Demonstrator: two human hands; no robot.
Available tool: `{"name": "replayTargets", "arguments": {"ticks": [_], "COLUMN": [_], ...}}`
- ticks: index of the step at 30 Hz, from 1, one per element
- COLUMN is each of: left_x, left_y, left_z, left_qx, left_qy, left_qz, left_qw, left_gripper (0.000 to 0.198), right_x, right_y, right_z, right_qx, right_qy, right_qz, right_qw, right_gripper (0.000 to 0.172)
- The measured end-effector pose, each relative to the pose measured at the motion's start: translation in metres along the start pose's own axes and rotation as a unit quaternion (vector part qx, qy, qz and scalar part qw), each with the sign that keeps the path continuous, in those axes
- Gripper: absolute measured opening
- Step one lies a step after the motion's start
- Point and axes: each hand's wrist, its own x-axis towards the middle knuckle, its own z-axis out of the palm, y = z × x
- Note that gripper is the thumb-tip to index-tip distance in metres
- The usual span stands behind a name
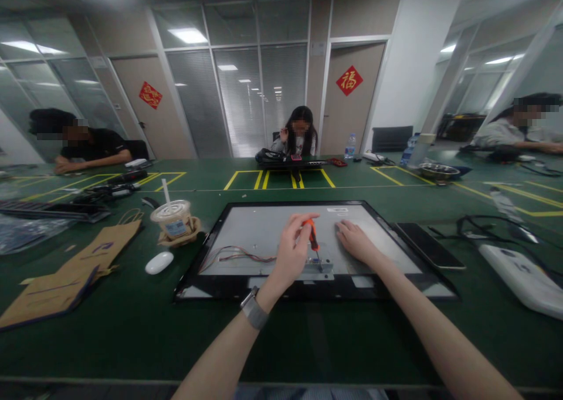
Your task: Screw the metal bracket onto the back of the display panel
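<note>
Green-covered table (132, 329) is taken up, just ahead, by a monitor panel (264, 230) laid face down. The panel is steadied by the right hand (357, 241), spread flat with nothing held. An orange screwdriver (311, 234) is clasped in the closed left hand (291, 252), tip at a metal bracket (323, 268); the shaft is best kept upright and pressed squarely. Counted: one panel, one screwdriver, one bracket, one cup (173, 218), one mouse (159, 263)

Screwdriver (312, 234) handle mostly hidden inside grip of left hand (291, 250)
</note>
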Motion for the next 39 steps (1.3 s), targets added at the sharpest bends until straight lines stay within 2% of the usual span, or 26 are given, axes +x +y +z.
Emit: {"name": "replayTargets", "arguments": {"ticks": [9,13,19,25,29,34,39], "left_x": [0.0005,0.0004,-0.0038,-0.0047,-0.0035,-0.0042,-0.0048], "left_y": [-0.0034,-0.0011,-0.0031,-0.0003,-0.0007,-0.0016,-0.0002], "left_z": [-0.0008,0.0,0.0029,0.0025,0.0023,0.0025,0.001], "left_qx": [-0.041,-0.031,0.07,0.061,0.027,0.084,0.069], "left_qy": [-0.046,-0.035,0.041,0.013,-0.006,0.029,0.015], "left_qz": [-0.004,-0.001,0.018,0.032,0.032,0.051,0.051], "left_qw": [0.998,0.999,0.997,0.998,0.999,0.995,0.996], "left_gripper": [0.034,0.033,0.017,0.027,0.023,0.013,0.025], "right_x": [-0.0004,-0.0001,0.0,-0.0002,0.0005,0.0004,0.0004], "right_y": [-0.0007,-0.0008,-0.0031,-0.0024,-0.0022,-0.0032,-0.0021], "right_z": [-0.0014,-0.0007,-0.003,-0.0025,-0.0006,-0.0015,-0.001], "right_qx": [0.001,0.001,0.001,0.0,-0.006,-0.01,-0.012], "right_qy": [0.008,0.007,-0.004,0.001,0.007,0.001,0.006], "right_qz": [0.001,0.003,0.011,0.006,0.007,0.008,0.009], "right_qw": [1.0,1.0,1.0,1.0,1.0,1.0,1.0], "right_gripper": [0.045,0.046,0.047,0.046,0.045,0.046,0.045]}}
